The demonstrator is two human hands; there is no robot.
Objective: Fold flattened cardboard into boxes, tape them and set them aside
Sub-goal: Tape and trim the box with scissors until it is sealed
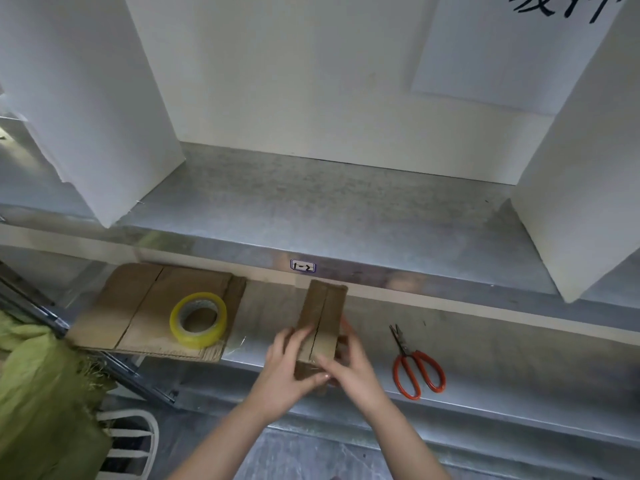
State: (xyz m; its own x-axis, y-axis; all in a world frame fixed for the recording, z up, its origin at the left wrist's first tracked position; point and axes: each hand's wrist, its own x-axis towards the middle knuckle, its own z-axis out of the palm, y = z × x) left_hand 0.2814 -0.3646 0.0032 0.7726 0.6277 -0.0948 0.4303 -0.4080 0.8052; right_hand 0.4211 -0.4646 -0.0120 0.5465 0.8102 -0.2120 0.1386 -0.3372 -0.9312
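Cardboard box (325, 306) stands folded on the worktop (485, 358), my left grip (287, 362) and right grip (349, 362) curled round its near end, holding flaps shut. Next, I judge, taping: tape roll (194, 338) lies left of my grips, scissors (404, 346) right.

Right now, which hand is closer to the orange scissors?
Right. The right hand grips the cardboard box just beside the scissors, which lie to its right. The left hand holds the box's other side, farther from them.

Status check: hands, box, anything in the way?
Left hand and right hand grip small brown cardboard box. Top seam looks untaped. Yellow tape roll left, red-handled scissors right, nothing blocking.
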